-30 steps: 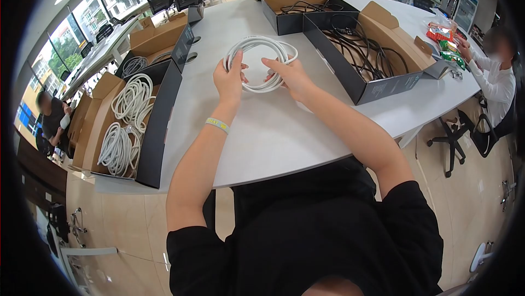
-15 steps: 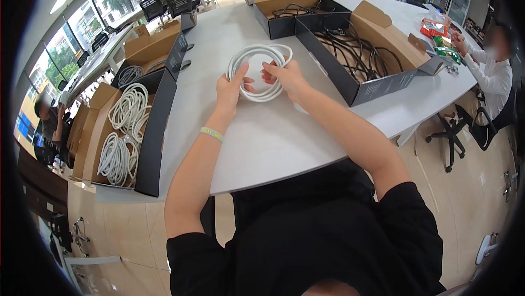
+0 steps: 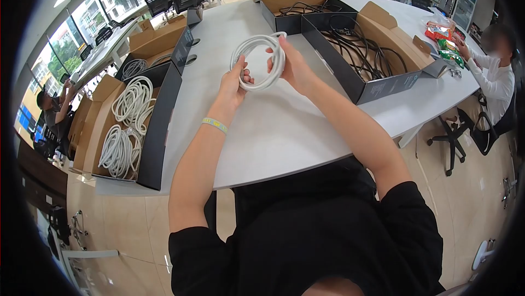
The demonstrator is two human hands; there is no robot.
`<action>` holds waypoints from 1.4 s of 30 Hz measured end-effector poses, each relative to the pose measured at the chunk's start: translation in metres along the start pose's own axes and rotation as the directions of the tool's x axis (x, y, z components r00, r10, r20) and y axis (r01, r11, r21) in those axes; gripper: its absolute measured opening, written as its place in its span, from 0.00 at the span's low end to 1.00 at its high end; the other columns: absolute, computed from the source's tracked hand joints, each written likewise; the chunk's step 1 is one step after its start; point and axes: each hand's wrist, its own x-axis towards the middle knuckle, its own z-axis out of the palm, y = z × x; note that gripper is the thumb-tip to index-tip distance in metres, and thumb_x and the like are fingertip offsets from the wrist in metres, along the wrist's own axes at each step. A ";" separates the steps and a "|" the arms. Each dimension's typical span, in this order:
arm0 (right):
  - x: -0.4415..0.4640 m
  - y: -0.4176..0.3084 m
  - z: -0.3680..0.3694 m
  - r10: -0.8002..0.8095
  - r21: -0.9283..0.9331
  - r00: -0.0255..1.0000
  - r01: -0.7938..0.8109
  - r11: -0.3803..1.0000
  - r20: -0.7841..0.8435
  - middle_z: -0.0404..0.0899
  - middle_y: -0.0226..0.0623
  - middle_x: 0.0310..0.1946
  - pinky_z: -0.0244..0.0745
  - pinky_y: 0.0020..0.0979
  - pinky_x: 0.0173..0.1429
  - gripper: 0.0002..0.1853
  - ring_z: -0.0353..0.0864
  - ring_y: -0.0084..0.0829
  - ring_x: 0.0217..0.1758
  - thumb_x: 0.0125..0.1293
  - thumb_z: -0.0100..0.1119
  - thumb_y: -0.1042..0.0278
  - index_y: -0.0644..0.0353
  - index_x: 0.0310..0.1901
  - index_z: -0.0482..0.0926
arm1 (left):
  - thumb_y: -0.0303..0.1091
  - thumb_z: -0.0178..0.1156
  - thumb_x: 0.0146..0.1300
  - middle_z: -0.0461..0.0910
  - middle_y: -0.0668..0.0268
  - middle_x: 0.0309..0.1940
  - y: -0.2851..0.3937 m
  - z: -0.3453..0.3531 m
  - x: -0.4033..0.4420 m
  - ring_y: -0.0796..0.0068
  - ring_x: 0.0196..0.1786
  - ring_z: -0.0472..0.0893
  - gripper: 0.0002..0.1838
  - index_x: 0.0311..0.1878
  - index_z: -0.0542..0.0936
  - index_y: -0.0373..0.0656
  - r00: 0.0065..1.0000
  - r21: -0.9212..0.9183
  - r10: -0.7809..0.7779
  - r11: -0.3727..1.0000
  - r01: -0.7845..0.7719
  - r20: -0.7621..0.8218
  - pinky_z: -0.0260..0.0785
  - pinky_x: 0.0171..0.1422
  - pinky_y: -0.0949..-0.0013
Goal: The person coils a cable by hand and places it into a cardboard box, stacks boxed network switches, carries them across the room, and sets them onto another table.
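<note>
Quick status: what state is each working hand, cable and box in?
White cable in hand, coiled
Left hand, closed around it
Right hand, on its right side, grip unclear
Near left box, open
Far left box, open
Near right box, open
Far right box, open
Boxed white cables, bundled
Grey cables, looped
Black cables, loose, jumbled

Coil now tilted: a narrower oval, was near round. Loop jutting out right no longer shows. My right grip shifted: thumb from inside the coil to its top right. Person at left now has arms raised out front.
</note>
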 end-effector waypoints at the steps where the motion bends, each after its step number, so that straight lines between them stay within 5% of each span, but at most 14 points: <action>1: -0.001 -0.002 0.003 0.001 0.001 1.000 -0.001 1.000 0.003 0.75 0.34 0.26 0.68 0.27 0.38 0.23 0.75 0.25 0.31 0.60 0.52 0.47 0.62 0.43 0.70 | 0.46 0.60 0.56 0.67 0.73 0.19 0.000 -0.003 0.002 0.82 0.19 0.68 0.17 0.34 0.71 0.41 1.000 -0.049 0.006 0.999 -0.006 -0.012 0.67 0.27 0.77; 3: -0.005 -0.004 0.007 0.007 0.171 0.983 -0.039 0.985 0.183 0.76 0.38 0.38 0.67 0.29 0.49 0.23 0.75 0.27 0.43 0.60 0.53 0.53 0.62 0.50 0.69 | 0.46 0.59 0.58 0.66 0.73 0.19 0.001 -0.006 0.005 0.83 0.19 0.66 0.16 0.34 0.71 0.41 1.000 -0.099 0.012 0.995 -0.015 -0.028 0.67 0.27 0.78; 9: -0.002 -0.013 -0.007 0.032 0.030 0.923 -0.047 0.998 0.383 0.74 0.38 0.45 0.65 0.33 0.57 0.18 0.73 0.28 0.47 0.62 0.52 0.64 0.62 0.52 0.69 | 0.48 0.56 0.59 0.62 0.76 0.18 0.009 -0.001 0.002 0.87 0.20 0.62 0.17 0.34 0.68 0.43 0.996 -0.269 0.013 0.963 0.012 0.088 0.64 0.26 0.80; 25: -0.001 -0.007 0.004 -0.066 0.041 0.948 0.056 0.998 0.311 0.76 0.35 0.40 0.69 0.29 0.53 0.12 0.75 0.26 0.44 0.62 0.53 0.68 0.65 0.45 0.73 | 0.49 0.50 0.62 0.60 0.77 0.16 0.025 0.008 -0.007 0.88 0.18 0.62 0.17 0.31 0.66 0.44 0.981 -0.478 0.096 0.878 -0.005 0.166 0.63 0.25 0.83; 33: -0.007 -0.003 0.020 -0.226 -0.266 0.955 0.272 0.925 0.191 0.74 0.29 0.29 0.68 0.23 0.43 0.09 0.71 0.18 0.33 0.61 0.55 0.65 0.61 0.34 0.71 | 0.46 0.50 0.63 0.62 0.76 0.17 0.026 0.003 -0.013 0.88 0.19 0.63 0.15 0.30 0.67 0.44 0.991 -0.508 0.068 0.861 -0.002 0.112 0.64 0.25 0.83; 36: -0.011 0.000 0.024 -0.187 -0.197 0.963 0.226 0.954 0.196 0.74 0.29 0.28 0.69 0.23 0.41 0.10 0.71 0.18 0.32 0.60 0.57 0.64 0.61 0.34 0.70 | 0.43 0.51 0.63 0.66 0.75 0.20 0.019 -0.003 -0.011 0.87 0.22 0.69 0.13 0.33 0.68 0.43 0.987 -0.439 0.082 0.899 -0.013 0.138 0.70 0.29 0.81; 38: -0.010 0.000 0.021 -0.188 -0.260 0.964 0.233 0.937 0.186 0.74 0.29 0.28 0.68 0.23 0.41 0.09 0.70 0.18 0.31 0.60 0.57 0.64 0.60 0.34 0.70 | 0.37 0.51 0.63 0.78 0.65 0.37 0.017 -0.008 -0.009 0.75 0.39 0.80 0.13 0.45 0.71 0.38 0.991 -0.449 0.024 0.893 0.039 0.134 0.77 0.40 0.74; 42: -0.011 -0.003 0.018 -0.187 -0.405 0.970 0.234 0.884 0.154 0.73 0.28 0.27 0.68 0.22 0.38 0.10 0.70 0.17 0.29 0.59 0.58 0.65 0.60 0.34 0.70 | 0.36 0.51 0.63 0.78 0.64 0.39 0.013 -0.006 -0.010 0.75 0.39 0.80 0.14 0.47 0.71 0.37 0.994 -0.372 -0.012 0.927 0.051 0.105 0.77 0.41 0.75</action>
